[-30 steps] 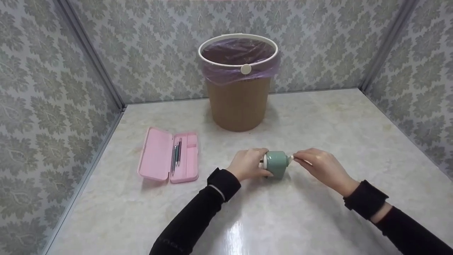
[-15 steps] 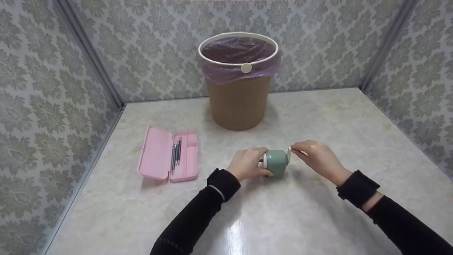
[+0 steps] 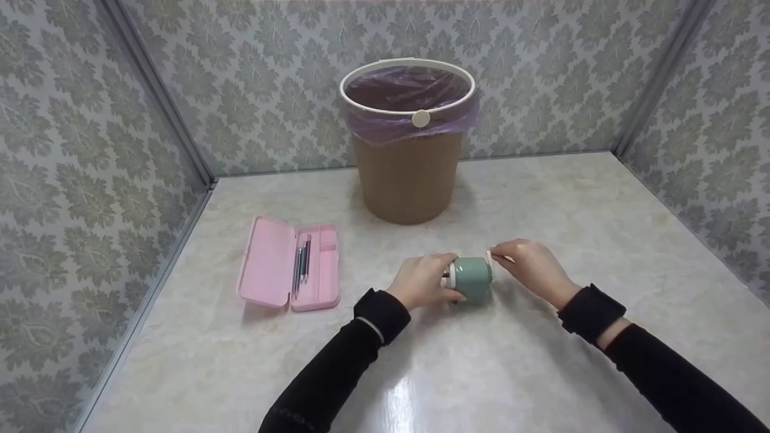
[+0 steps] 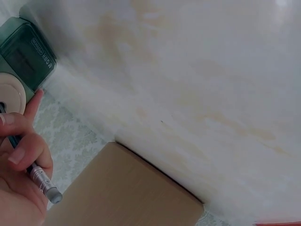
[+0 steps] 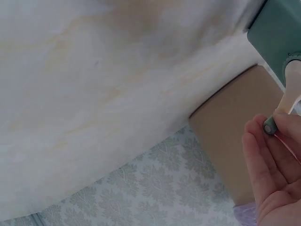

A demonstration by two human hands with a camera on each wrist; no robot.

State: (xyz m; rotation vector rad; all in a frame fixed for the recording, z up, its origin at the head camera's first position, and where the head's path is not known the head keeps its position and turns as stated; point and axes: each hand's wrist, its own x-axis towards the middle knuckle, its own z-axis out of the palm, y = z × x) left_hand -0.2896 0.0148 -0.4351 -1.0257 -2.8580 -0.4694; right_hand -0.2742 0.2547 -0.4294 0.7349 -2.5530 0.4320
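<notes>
In my head view the left hand (image 3: 424,279) comes up from the bottom edge, its forearm slanting rightward, while the right hand (image 3: 532,267) reaches in from the lower right corner with its wrist angled leftward. They meet at the green sharpener (image 3: 471,273), which is on the bench (image 3: 511,367) just right of centre. I see the left fingers clasping its pale front end, thumb on the near side and fingers over the far side. My left wrist view shows more fingers curled about a pencil (image 4: 43,181), whose other end meets the round pale plate (image 4: 11,92) of the sharpener. The right fingers pinch the green knob (image 5: 269,126) of the pale crank (image 5: 292,89). Black cuffs and dark sleeves cover both wrists and arms.

The bench has a pale, marbled top with a bright glare near me. Well left of the sharpener lies a pink case (image 3: 263,264), lid open, with several pencils (image 3: 302,264) in the left part of its tray. Behind the hands stands a brown bin (image 3: 409,177) with a purple liner (image 3: 385,129) folded over its wall. Walls (image 3: 271,90) in grey-green leaf-patterned paper enclose the back and both sides.
</notes>
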